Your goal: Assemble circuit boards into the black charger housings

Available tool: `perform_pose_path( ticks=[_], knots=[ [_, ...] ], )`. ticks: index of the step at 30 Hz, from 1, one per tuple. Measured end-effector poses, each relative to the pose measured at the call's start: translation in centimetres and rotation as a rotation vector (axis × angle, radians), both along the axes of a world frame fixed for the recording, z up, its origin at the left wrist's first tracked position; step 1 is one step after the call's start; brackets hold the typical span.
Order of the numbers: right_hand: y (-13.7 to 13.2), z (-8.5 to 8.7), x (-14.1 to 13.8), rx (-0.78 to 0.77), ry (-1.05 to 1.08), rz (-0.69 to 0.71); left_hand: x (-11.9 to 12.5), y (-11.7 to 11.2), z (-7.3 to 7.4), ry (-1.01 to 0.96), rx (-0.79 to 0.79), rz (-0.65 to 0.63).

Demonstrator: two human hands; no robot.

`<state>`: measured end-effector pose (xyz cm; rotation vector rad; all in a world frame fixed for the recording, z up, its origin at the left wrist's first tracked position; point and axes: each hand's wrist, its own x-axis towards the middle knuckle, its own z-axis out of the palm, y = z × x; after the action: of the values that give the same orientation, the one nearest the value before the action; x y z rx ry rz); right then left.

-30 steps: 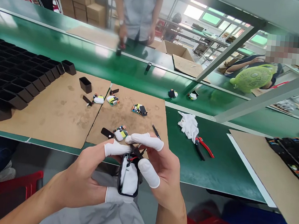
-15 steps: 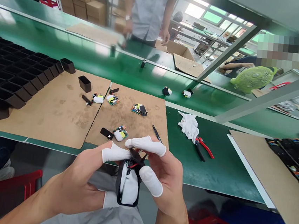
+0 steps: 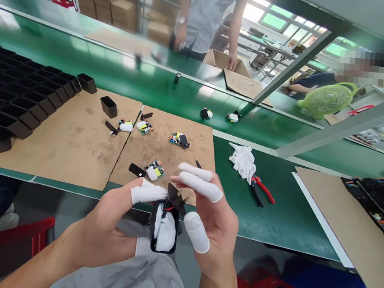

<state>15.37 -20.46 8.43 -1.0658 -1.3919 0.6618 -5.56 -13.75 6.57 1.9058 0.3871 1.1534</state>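
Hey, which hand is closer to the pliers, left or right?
Right. The right hand is left of the pliers and nearer the body, not touching them; the left hand is farther left, holding the case.

Held: 1 black case [image 3: 153,229]. Near bench: 4 circuit boards [image 3: 154,171], 4 flat black caps [image 3: 137,170], 1 white cloth [image 3: 243,161], 1 pliers [image 3: 257,194], 1 tweezers [image 3: 198,163], partly hidden. Far: 2 white-and-black units [image 3: 233,117]. Far right: 1 fan [image 3: 328,100]. Left: packed black bins [image 3: 24,87], overlapping, can't count; 1 bin apart.

black case [image 3: 153,228], white filling [image 3: 166,234]
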Motion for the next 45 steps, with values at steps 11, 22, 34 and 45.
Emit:
perform_pose_path(
  ticks=[11,22,34,45],
  knots=[
    [-1.7,-6.2,-6.2,-0.18,0.621,-0.465,2.5,-0.8,-0.9,0.117,0.21,0.556],
    [-1.8,-7.7,-8.7,-0.524,1.331,-0.316,3.2,-0.7,-2.1,-0.089,0.016,0.343],
    [-1.5,-8.4,-8.5,-0.531,1.44,-0.126,3.4,-1.1,-2.8,-0.097,-0.048,0.335],
    [-0.3,-8.4,-6.7,-0.395,1.066,-0.392,3.1,-0.3,-3.0,-0.045,-0.016,0.399]
  ],
)
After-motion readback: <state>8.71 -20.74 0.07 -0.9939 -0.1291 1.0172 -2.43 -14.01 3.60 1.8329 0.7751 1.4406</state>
